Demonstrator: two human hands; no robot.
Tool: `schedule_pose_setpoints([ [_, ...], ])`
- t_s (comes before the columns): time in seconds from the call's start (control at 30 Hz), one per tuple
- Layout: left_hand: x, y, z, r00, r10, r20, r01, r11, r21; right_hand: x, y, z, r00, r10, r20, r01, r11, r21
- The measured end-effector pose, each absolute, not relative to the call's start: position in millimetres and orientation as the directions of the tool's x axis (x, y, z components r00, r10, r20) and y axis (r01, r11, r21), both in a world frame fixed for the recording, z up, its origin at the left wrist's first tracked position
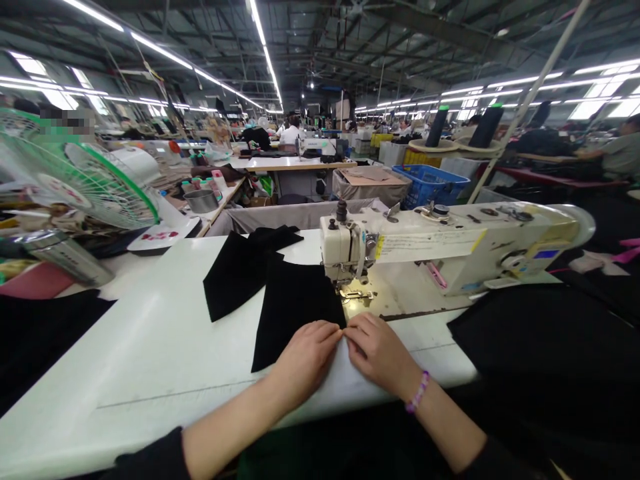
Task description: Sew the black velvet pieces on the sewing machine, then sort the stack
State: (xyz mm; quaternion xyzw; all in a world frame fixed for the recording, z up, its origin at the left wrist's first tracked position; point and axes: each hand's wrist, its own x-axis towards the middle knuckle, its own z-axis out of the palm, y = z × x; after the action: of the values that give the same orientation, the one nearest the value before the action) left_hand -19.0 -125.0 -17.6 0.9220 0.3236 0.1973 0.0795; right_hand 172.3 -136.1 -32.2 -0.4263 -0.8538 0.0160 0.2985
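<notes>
Both my hands meet at the near right corner of a black fabric piece (295, 300) on the white sewing table (165, 347). The fingers of my left hand (314, 350) are pinched on its edge. My right hand (373, 347), below a purple bead bracelet (418, 392), pinches at the same corner, fingertips touching those of the left. Just beyond them stands the sewing machine (425, 243), its lit needle area beside the fabric's right edge. A second black fabric piece (235, 270) lies partly behind the first.
A green-rimmed fan (85, 173) and a steel flask (65, 253) stand at the left. More black cloth (545, 333) lies right of the machine. Beyond are a blue basket (430, 185), dark thread cones (437, 127) and people at other tables.
</notes>
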Motion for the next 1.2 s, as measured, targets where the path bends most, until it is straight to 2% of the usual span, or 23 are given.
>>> schedule_pose_setpoints([
  [0.4,-20.7,-59.0,-6.9,0.720,0.628,0.296,0.564,-0.778,0.278,162.5,-96.5,-22.9,-0.350,0.837,0.420,0.871,0.456,-0.182],
  [0.53,-22.1,-49.5,-10.4,0.715,0.632,0.299,0.587,-0.775,0.236,161.8,-111.3,-29.8,-0.304,0.838,0.453,0.877,0.432,-0.211],
  [0.67,-23.8,-52.7,-20.7,0.686,0.628,0.368,0.610,-0.772,0.180,167.5,-143.2,-48.2,-0.239,0.821,0.518,0.866,0.422,-0.268],
  [0.77,-23.1,-54.9,-18.9,0.569,0.701,0.431,0.713,-0.681,0.166,171.5,-161.5,-60.0,-0.218,0.806,0.550,0.861,0.425,-0.281],
  [0.83,-23.7,-49.6,-13.0,0.404,0.801,0.441,0.833,-0.522,0.185,172.7,-166.9,-63.7,-0.216,0.793,0.569,0.860,0.430,-0.273],
  [0.93,-31.6,-28.2,-7.9,0.213,0.941,0.261,0.930,-0.278,0.243,173.0,-167.6,-66.0,-0.228,0.780,0.582,0.866,0.436,-0.245],
  [1.03,-48.1,0.0,-12.7,0.163,0.984,0.072,0.949,-0.176,0.262,174.3,-165.6,-68.4,-0.254,0.774,0.580,0.868,0.447,-0.216],
  [1.13,-64.1,19.1,-18.3,0.174,0.982,0.068,0.938,-0.187,0.292,177.3,-164.0,-72.1,-0.266,0.758,0.596,0.864,0.462,-0.201],
  [1.2,-72.0,22.7,-17.1,0.201,0.972,0.122,0.925,-0.230,0.304,179.2,-163.1,-74.3,-0.273,0.747,0.607,0.857,0.475,-0.199],
])
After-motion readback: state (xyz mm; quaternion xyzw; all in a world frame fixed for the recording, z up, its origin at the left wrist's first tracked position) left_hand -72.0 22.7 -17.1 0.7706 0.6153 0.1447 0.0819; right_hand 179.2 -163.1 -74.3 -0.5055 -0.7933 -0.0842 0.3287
